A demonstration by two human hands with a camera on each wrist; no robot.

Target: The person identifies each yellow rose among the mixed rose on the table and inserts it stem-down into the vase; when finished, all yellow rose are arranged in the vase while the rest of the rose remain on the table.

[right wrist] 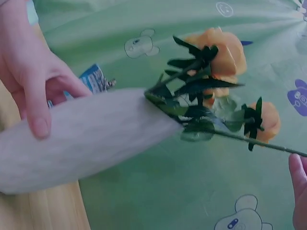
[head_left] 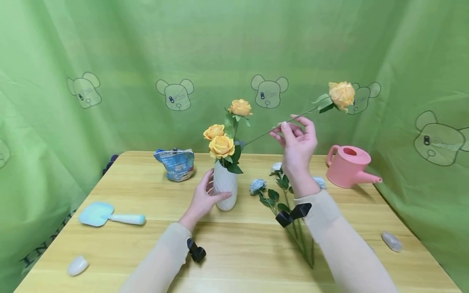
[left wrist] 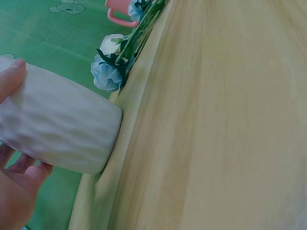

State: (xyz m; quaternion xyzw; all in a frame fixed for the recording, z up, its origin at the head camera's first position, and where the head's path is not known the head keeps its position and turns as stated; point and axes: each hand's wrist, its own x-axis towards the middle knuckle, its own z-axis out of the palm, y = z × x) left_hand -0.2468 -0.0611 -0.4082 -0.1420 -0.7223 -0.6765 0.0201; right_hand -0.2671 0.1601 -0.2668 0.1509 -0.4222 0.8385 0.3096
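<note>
A white textured vase (head_left: 225, 185) stands upright on the table, holding three yellow-orange roses (head_left: 222, 147) with green leaves. My left hand (head_left: 206, 196) grips its lower part, thumb in front and fingers round the far side; the left wrist view shows the thumb and fingers on opposite sides of the vase (left wrist: 62, 120). Up to the right, my right hand (head_left: 299, 147) pinches the stem of another yellow-orange rose (head_left: 342, 96) between thumb and fingers. That stem slants down to the left, and in the right wrist view its lower end meets the leaves at the vase mouth.
Pale blue and white roses (head_left: 258, 186) with long stems lie right of the vase, partly behind my right arm. A pink watering can (head_left: 348, 167) is at the back right, a blue bag (head_left: 177, 165) at the back left. A light-blue shovel (head_left: 97, 214) and stones (head_left: 78, 265) lie nearer.
</note>
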